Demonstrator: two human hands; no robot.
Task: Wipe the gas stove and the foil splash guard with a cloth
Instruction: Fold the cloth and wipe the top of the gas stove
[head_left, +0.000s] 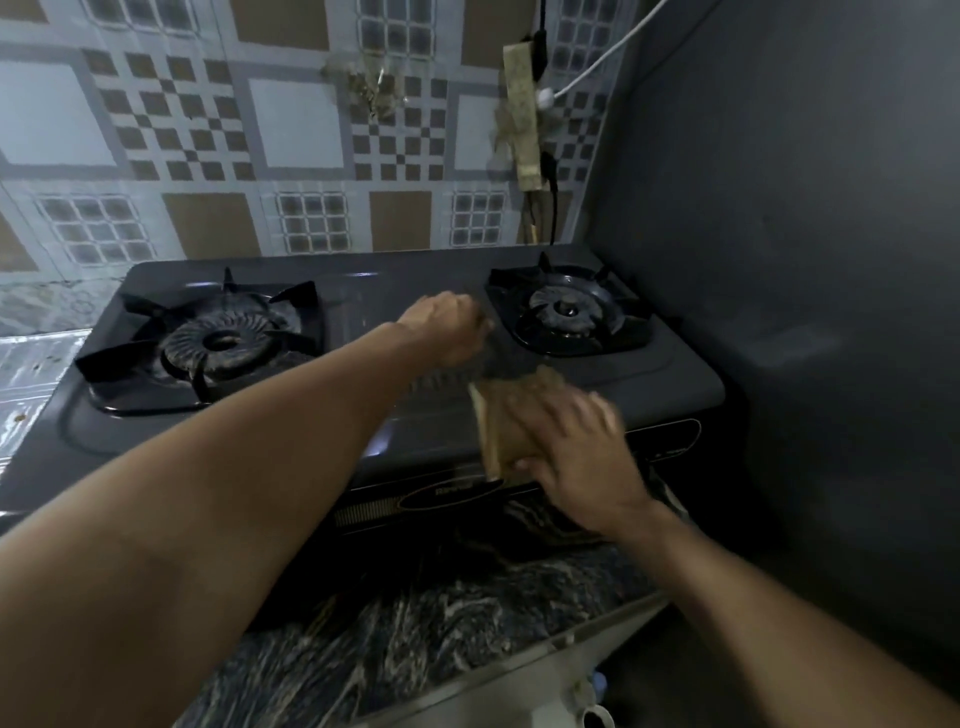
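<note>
A dark grey two-burner gas stove (363, 291) sits on a marbled counter. My right hand (576, 452) presses a folded brown cloth (501, 421) flat on the stove top near its front edge, between the burners; the hand is blurred. My left hand (449, 325) reaches across to the middle of the stove, beside the right burner (566, 312), fingers curled; whether it holds anything is hidden. The left burner (218, 343) looks grimy. A shiny foil splash guard (26, 374) lies at the left edge of the stove.
A patterned tile wall (291, 130) stands behind the stove, with a power strip (522, 114) and cables hanging above the right burner. A plain grey wall (789, 234) closes the right side. The dark marbled counter (415, 613) runs in front.
</note>
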